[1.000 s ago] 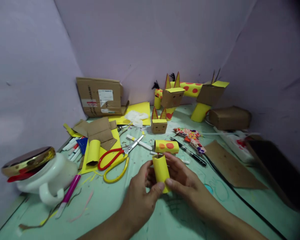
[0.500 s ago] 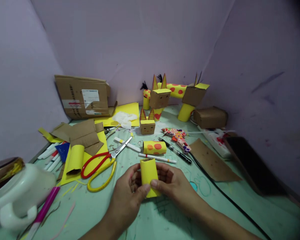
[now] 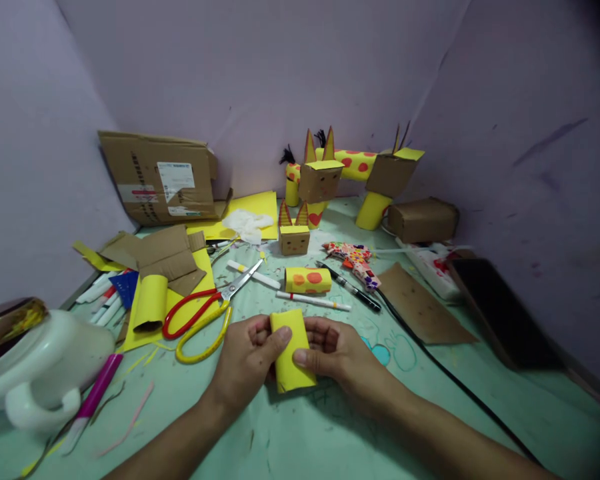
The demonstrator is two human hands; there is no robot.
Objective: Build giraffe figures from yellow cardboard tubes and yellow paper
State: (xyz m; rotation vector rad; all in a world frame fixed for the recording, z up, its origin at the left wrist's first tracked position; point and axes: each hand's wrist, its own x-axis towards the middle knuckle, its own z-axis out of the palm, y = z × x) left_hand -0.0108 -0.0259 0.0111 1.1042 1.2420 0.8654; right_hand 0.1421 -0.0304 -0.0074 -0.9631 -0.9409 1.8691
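Observation:
Both my hands grip a short yellow paper tube (image 3: 291, 351) just above the green table (image 3: 330, 433). My left hand (image 3: 243, 363) wraps its left side, thumb across the front. My right hand (image 3: 337, 353) pinches the right side, thumb on the tube's face. Just beyond lie a yellow tube with orange spots (image 3: 307, 281), a white marker (image 3: 313, 301) and red-and-yellow scissors (image 3: 205, 312).
A white jug with a gold lid (image 3: 35, 373) and a pink marker (image 3: 93, 400) sit at the left. Cardboard pieces (image 3: 155, 257), a plain yellow tube (image 3: 151, 303), a flattened box (image 3: 157, 177), cardboard-and-tube giraffe figures (image 3: 350, 173), a patterned glue gun (image 3: 355, 259), its black cable (image 3: 455, 393) and a dark tablet (image 3: 500, 310) surround the hands.
The view has shifted, so the scene sits further left in frame. My hands have turned the yellow tube and brought it lower, closer to the table, thumbs now pressing its face.

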